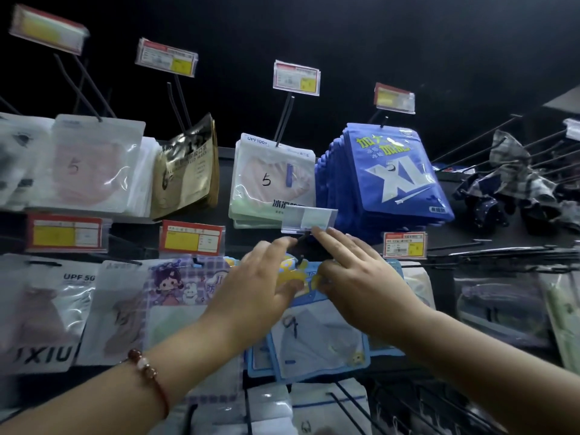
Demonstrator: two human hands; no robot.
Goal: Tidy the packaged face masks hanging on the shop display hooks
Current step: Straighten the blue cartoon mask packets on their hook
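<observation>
A blue-edged children's mask pack (317,337) with a yellow cartoon top hangs in the middle row, under a clear tag holder (309,219) at the end of its hook. My left hand (260,287) grips the pack's top left part, thumb below and fingers curled over near the hook. My right hand (357,277) pinches the top right part with its thumb, while its index finger reaches straight up and touches the clear tag holder. The hook's tip is mostly hidden behind my fingers.
Above hang a pink mask pack marked 5 (273,180), a stack of blue XL packs (392,174), a gold pack (185,171) and white packs (91,164). A purple cartoon pack (175,284) hangs on the left. Bare hooks (502,252) and checked fabric items (508,180) are on the right.
</observation>
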